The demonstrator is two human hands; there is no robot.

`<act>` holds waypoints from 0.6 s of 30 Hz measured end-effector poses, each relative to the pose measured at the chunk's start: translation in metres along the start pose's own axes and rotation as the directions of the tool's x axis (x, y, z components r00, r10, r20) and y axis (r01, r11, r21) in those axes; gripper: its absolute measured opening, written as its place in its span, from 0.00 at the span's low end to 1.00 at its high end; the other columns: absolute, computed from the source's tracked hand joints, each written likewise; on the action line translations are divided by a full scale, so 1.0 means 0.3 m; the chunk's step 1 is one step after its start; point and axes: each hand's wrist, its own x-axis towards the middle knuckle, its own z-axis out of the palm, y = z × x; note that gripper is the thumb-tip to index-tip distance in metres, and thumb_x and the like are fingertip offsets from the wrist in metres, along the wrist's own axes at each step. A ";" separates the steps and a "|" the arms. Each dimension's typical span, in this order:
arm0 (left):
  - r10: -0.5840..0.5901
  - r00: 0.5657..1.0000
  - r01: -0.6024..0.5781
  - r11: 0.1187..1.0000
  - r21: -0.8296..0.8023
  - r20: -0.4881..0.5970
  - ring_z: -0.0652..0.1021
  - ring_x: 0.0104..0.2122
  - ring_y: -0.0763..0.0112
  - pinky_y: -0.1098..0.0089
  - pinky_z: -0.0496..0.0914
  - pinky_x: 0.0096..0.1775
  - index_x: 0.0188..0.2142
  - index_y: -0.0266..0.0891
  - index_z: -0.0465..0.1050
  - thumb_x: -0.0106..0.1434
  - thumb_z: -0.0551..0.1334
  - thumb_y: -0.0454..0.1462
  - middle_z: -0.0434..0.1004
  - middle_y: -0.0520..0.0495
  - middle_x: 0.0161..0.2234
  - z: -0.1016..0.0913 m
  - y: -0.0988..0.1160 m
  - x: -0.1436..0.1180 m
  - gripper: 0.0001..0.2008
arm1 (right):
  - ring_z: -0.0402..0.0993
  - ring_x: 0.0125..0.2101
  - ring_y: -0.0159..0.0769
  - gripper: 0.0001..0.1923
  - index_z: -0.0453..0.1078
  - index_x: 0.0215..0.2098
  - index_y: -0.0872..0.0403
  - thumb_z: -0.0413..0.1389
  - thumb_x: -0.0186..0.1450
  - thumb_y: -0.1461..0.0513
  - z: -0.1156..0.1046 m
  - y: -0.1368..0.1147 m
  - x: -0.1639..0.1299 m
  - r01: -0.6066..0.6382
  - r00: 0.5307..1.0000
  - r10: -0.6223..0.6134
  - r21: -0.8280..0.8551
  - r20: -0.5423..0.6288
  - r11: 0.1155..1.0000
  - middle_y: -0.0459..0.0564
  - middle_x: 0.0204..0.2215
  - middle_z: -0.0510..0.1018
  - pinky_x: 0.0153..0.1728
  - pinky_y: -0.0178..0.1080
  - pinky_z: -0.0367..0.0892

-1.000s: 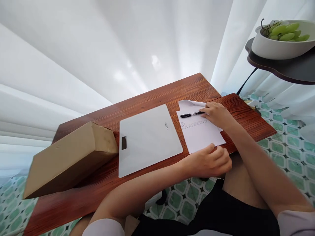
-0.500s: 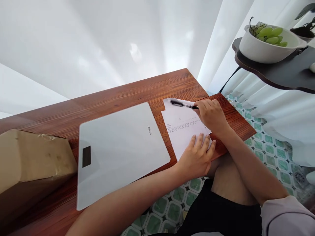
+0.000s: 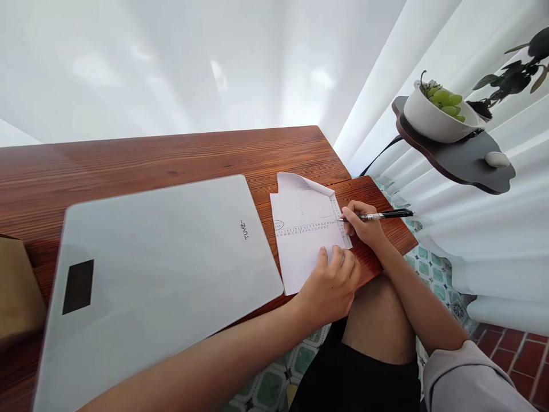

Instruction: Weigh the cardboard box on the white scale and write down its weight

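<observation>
A white sheet of paper with printed or written rows of small marks lies at the table's right front edge. Its far edge curls up, and another sheet seems to lie under it. My right hand pinches a black pen, its tip down at the marks near the paper's right side. The pen's back end points right. With fingers stretched, my left hand rests on the paper's near edge and holds nothing.
A flat white scale with a dark display covers much of the wooden table. A cardboard box stands at far left. On a grey shelf at right are a bowl of green grapes and a plant.
My right hand has turned the pen round and brought its tip down to the paper. My left hand stays on the sheet. The view has shifted to the right.
</observation>
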 end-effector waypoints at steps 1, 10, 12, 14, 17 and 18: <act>-0.001 1.000 0.001 1.000 -0.004 0.008 0.74 0.52 0.45 0.50 0.73 0.52 0.56 0.25 0.72 0.69 0.53 0.40 0.73 0.32 0.53 0.001 0.000 0.000 0.23 | 0.62 0.13 0.32 0.22 0.64 0.24 0.49 0.58 0.67 0.46 0.004 -0.004 0.000 0.007 1.000 -0.007 -0.009 -0.023 1.000 0.42 0.13 0.68 0.16 0.37 0.59; -0.077 0.995 0.070 0.991 -0.111 -0.058 0.70 0.59 0.33 0.43 0.68 0.57 0.52 0.29 0.75 0.66 0.57 0.40 0.72 0.32 0.55 0.021 -0.001 -0.002 0.20 | 0.64 0.12 0.33 0.20 0.60 0.25 0.49 0.59 0.69 0.50 0.032 -0.011 -0.001 -0.022 0.999 0.026 -0.091 0.047 0.996 0.41 0.14 0.71 0.15 0.37 0.62; -0.090 0.994 0.081 0.988 -0.134 -0.058 0.70 0.60 0.31 0.40 0.66 0.58 0.51 0.30 0.75 0.65 0.57 0.40 0.72 0.32 0.55 0.024 -0.001 -0.001 0.20 | 0.64 0.13 0.33 0.20 0.60 0.25 0.49 0.58 0.70 0.50 0.031 -0.008 -0.001 -0.026 0.998 0.031 -0.090 0.054 0.996 0.41 0.14 0.71 0.16 0.37 0.63; -0.093 0.994 0.085 0.986 -0.144 -0.051 0.70 0.60 0.31 0.40 0.67 0.58 0.52 0.29 0.74 0.65 0.57 0.40 0.72 0.31 0.55 0.024 -0.001 0.000 0.20 | 0.64 0.13 0.33 0.20 0.60 0.25 0.49 0.57 0.70 0.50 0.030 -0.008 -0.002 -0.028 0.998 0.034 -0.095 0.059 0.995 0.41 0.14 0.71 0.17 0.37 0.63; -0.089 0.995 0.082 0.986 -0.144 -0.039 0.70 0.59 0.30 0.40 0.68 0.57 0.52 0.29 0.74 0.66 0.57 0.40 0.72 0.31 0.55 0.019 -0.003 0.001 0.20 | 0.63 0.13 0.32 0.19 0.60 0.25 0.49 0.57 0.71 0.52 0.031 -0.010 -0.004 0.003 0.998 0.005 -0.122 0.064 0.993 0.41 0.14 0.71 0.17 0.37 0.62; -0.087 0.996 0.081 0.986 -0.145 -0.035 0.70 0.59 0.30 0.40 0.68 0.57 0.52 0.29 0.74 0.66 0.57 0.40 0.72 0.31 0.55 0.017 -0.004 0.002 0.20 | 0.63 0.14 0.32 0.19 0.60 0.25 0.49 0.56 0.71 0.53 0.031 -0.010 -0.005 0.016 0.998 -0.007 -0.128 0.066 0.992 0.40 0.14 0.71 0.18 0.37 0.62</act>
